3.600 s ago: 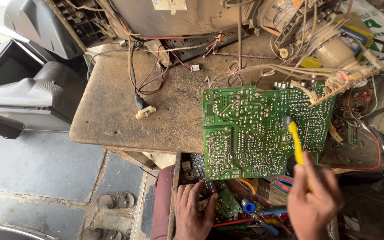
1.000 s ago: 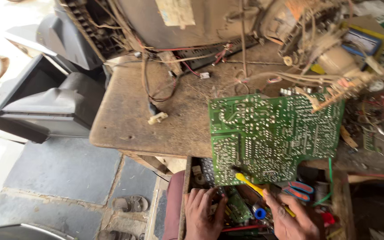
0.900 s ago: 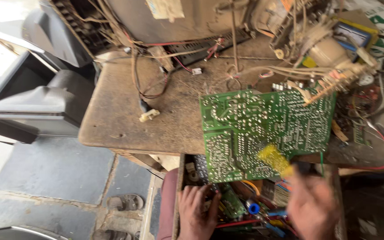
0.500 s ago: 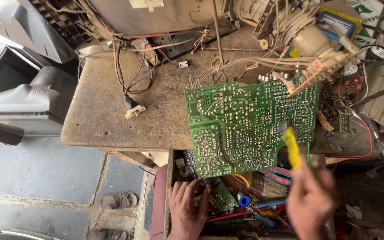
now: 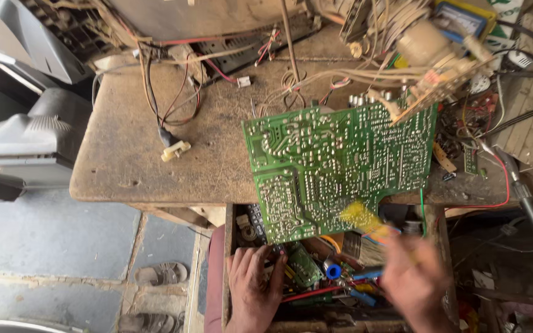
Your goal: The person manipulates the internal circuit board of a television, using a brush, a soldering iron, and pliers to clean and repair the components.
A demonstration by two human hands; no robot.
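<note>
A large green circuit board [image 5: 340,166] lies solder side up on the worn wooden workbench [image 5: 131,166], its near edge overhanging an open drawer [image 5: 303,277] of parts. My right hand [image 5: 414,283] is blurred with motion and grips a yellow-handled tool [image 5: 365,222] whose tip sits at the board's near edge. My left hand [image 5: 254,287] rests fingers down in the drawer, on small parts beside a small green board [image 5: 303,265].
An old television chassis [image 5: 217,24] with loose wires stands at the back. Grey monitor casings [image 5: 26,123] are stacked at the left. A soldering iron with a red wire [image 5: 522,197] lies at the right. Sandals [image 5: 161,274] sit on the tiled floor below.
My right hand has swept the yellow tool back and forth over the board's near edge and now sits lower. My left hand has stayed in the drawer.
</note>
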